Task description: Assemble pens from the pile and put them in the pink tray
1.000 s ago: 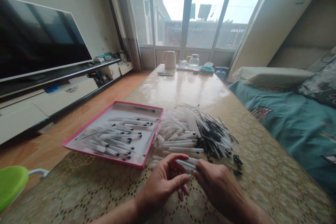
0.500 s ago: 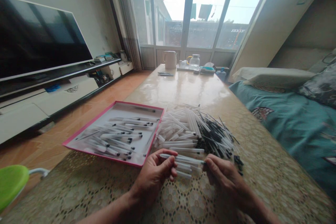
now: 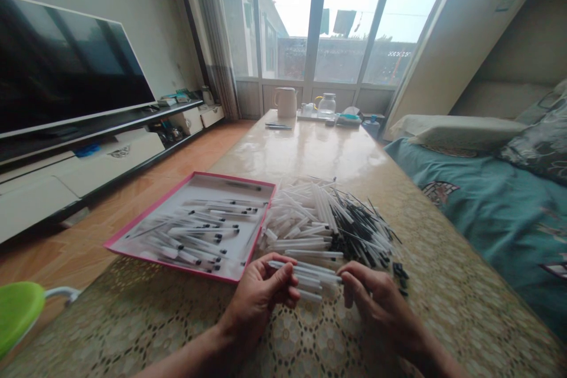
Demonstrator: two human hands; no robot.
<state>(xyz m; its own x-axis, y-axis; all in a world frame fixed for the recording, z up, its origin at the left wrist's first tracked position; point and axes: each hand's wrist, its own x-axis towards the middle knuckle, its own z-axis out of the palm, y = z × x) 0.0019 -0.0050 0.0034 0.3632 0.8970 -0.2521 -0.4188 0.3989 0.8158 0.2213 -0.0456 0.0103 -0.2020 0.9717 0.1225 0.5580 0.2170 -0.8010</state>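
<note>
Since a second ago, our right hand (image 3: 378,298) is moving away from our left hand (image 3: 261,295). Both are pinching one pen (image 3: 310,271) above the bench (image 3: 319,342), which is stretching past the tray's pink edge (image 3: 251,251).

Left hand (image 3: 260,292): thumb and index pinched, other fingers curled | right hand (image 3: 376,292): back upward, thumb-index pinch, aimed leftward | hands apart, roughly level | forearms (image 3: 190,351) bare, converging.

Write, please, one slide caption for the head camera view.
Left grip and right grip holding opposite ends of a pen, near a pink-rimmed tray of pens and piled pen parts.
</note>
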